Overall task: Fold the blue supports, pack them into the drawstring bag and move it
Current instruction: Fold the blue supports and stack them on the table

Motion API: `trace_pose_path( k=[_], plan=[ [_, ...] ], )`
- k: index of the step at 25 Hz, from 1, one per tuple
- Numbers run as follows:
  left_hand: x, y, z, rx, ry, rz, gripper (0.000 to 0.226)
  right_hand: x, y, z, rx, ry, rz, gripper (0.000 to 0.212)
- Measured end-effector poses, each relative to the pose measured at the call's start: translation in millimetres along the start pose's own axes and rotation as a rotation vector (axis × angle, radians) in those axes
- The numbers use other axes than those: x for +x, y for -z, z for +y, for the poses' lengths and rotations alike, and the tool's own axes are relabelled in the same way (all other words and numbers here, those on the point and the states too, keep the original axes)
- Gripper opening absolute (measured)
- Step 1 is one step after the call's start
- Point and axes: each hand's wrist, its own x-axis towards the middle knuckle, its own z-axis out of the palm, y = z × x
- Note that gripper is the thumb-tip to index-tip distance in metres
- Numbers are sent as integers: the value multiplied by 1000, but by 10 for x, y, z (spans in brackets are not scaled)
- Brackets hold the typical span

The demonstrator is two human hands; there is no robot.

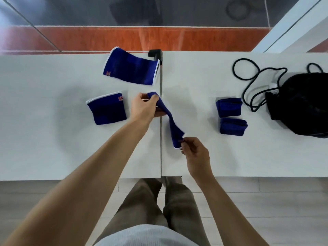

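A blue support [171, 122] is stretched above the table between both hands. My left hand [146, 107] grips its far end and my right hand [194, 150] pinches its near end. A large unfolded blue support [131, 67] lies at the back of the table. A smaller flat one [107, 109] lies to the left of my left hand. Two folded blue supports [229, 107] [233, 126] sit side by side on the right. Beyond them, at the right edge, rests the black drawstring bag [301, 103], its black cord [252, 75] looped over the table.
Two white tables [53, 139] are pushed together, with a seam down the middle. A black clamp [155, 53] sits at the seam's far end. Beyond the far edge is an orange and grey floor. My legs stand at the near edge.
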Motion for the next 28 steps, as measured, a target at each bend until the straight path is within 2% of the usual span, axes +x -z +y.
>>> trace_pose_path(
  k=[1, 3, 5, 7, 9, 11, 13, 15, 17, 18, 22, 27, 28],
  plan=[
    [8, 3, 109, -65, -8, -56, 9, 53, 7, -66, 69, -15, 4, 12],
    [65, 13, 189, 52, -64, -230, 14, 138, 28, -146, 162, -47, 49, 13],
    [94, 36, 26, 449, -161, -416, 26, 213, 55, -112, 172, -111, 99, 12],
    [65, 100, -346, 987, -296, -568, 42, 251, 84, -11, 59, -183, 125, 18],
    [-6, 185, -680, 1354, -423, -587, 55, 232, 107, 63, -111, -164, 179, 24],
    [-57, 215, -860, 1453, -530, -533, 59, 189, 125, 83, -344, -2, 270, 29],
    [-71, 141, -932, 1488, -584, -493, 61, 171, 88, 115, -576, 218, 251, 34],
    [-47, -1, -914, 1496, -604, -475, 64, 194, 4, 161, -737, 313, 115, 43],
    [-21, -153, -871, 1406, -624, -453, 67, 254, -43, 187, -843, 263, 46, 54],
    [-13, -212, -845, 1281, -610, -440, 65, 303, -33, 187, -864, 224, 38, 58],
    [-3, -387, -682, 559, -306, -427, 52, 516, 108, 143, -848, 215, 23, 60],
    [46, -470, -530, 324, -7, -439, 50, 632, 139, 114, -811, 270, 56, 60],
    [57, -464, -516, 330, 10, -441, 47, 649, 137, 110, -824, 281, 60, 60]
  ],
)
